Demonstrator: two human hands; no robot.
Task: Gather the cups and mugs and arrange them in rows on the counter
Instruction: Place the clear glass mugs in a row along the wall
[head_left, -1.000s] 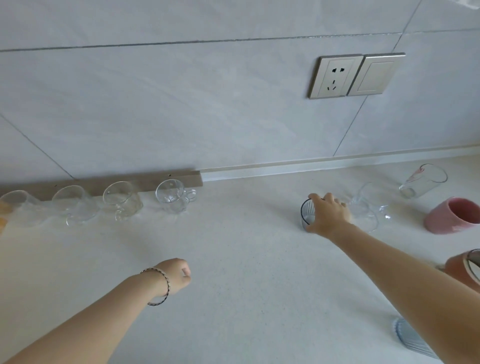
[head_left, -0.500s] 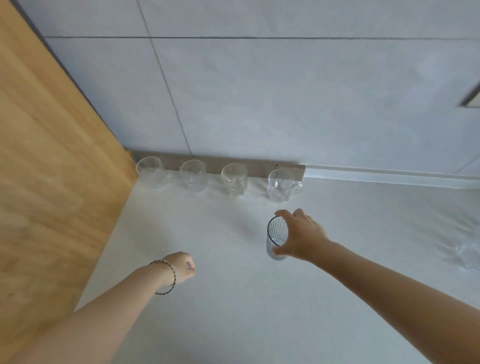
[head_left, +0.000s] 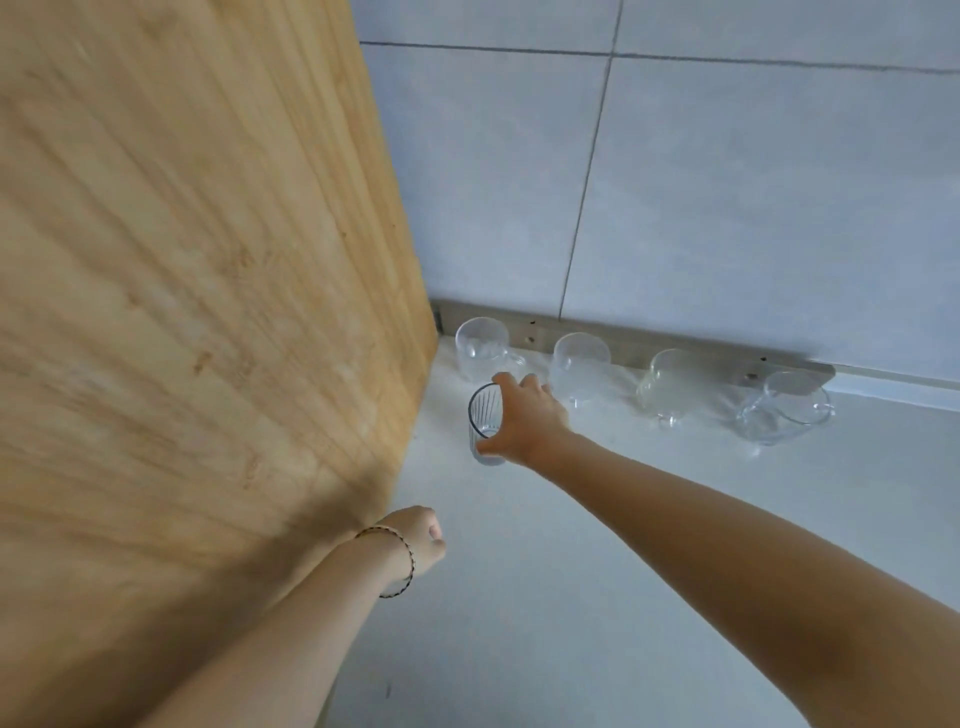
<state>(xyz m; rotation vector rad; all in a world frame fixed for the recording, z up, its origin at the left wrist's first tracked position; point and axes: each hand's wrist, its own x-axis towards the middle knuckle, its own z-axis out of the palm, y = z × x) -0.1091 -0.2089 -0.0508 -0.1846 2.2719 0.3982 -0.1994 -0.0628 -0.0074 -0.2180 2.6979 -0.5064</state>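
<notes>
My right hand (head_left: 524, 421) grips a ribbed clear glass with a dark rim (head_left: 482, 418) from its right side, at or just above the white counter (head_left: 649, 545), in front of the row's left end. Several clear glass mugs stand in a row along the wall: the leftmost mug (head_left: 479, 345), a second mug (head_left: 579, 364), a third mug (head_left: 670, 384) and a fourth mug (head_left: 789, 408). My left hand (head_left: 418, 540), a thin bracelet on its wrist, is a loose fist low on the left and holds nothing.
A tall wooden panel (head_left: 197, 312) walls off the left side, right next to the held glass. Grey wall tiles (head_left: 727, 197) rise behind the mugs, with a metal strip (head_left: 623, 340) at their foot.
My right hand has carried the ribbed glass from the right part of the counter leftward to the corner by the wooden panel. The view swung left with it. My left hand stayed a fist.
</notes>
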